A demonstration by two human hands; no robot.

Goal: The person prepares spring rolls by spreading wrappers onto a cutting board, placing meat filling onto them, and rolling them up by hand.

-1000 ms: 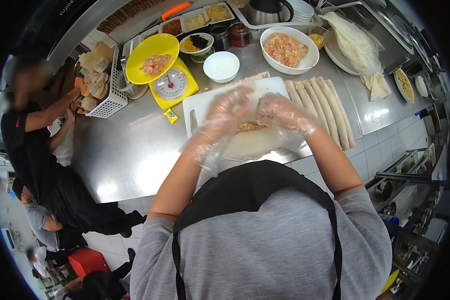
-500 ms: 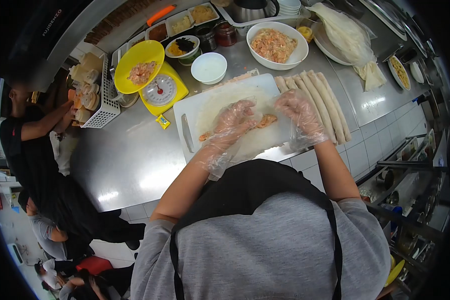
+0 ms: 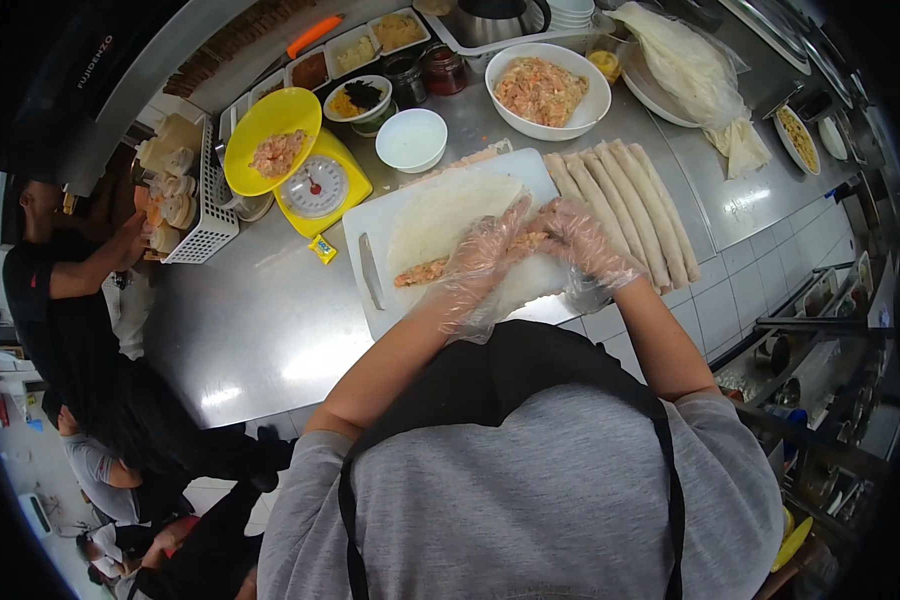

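Note:
A white cutting board (image 3: 362,222) carries a pale, thin wrapper (image 3: 440,212) with a strip of orange-pink minced filling (image 3: 422,271) across it. My left hand (image 3: 490,248), in a clear plastic glove, bends over the middle of the strip. From the other side my right hand (image 3: 588,243), gloved too, meets it, fingertips close together. Both hands' fingers are closed about the right-hand part of the filling, which is partly hidden beneath them. Just right of the board lie several long, pale rolls (image 3: 630,200) side by side.
A white bowl of minced filling (image 3: 602,100) stands behind the board. Left of it are a small white bowl (image 3: 412,140) and a yellow scale (image 3: 355,180) whose yellow pan (image 3: 245,130) holds filling. A co-worker (image 3: 70,270) stands by a white basket (image 3: 210,190) at far left.
My right hand has moved left and down onto the filling, towards my left hand. My left hand has shifted slightly right, and the strip's left part shows more.

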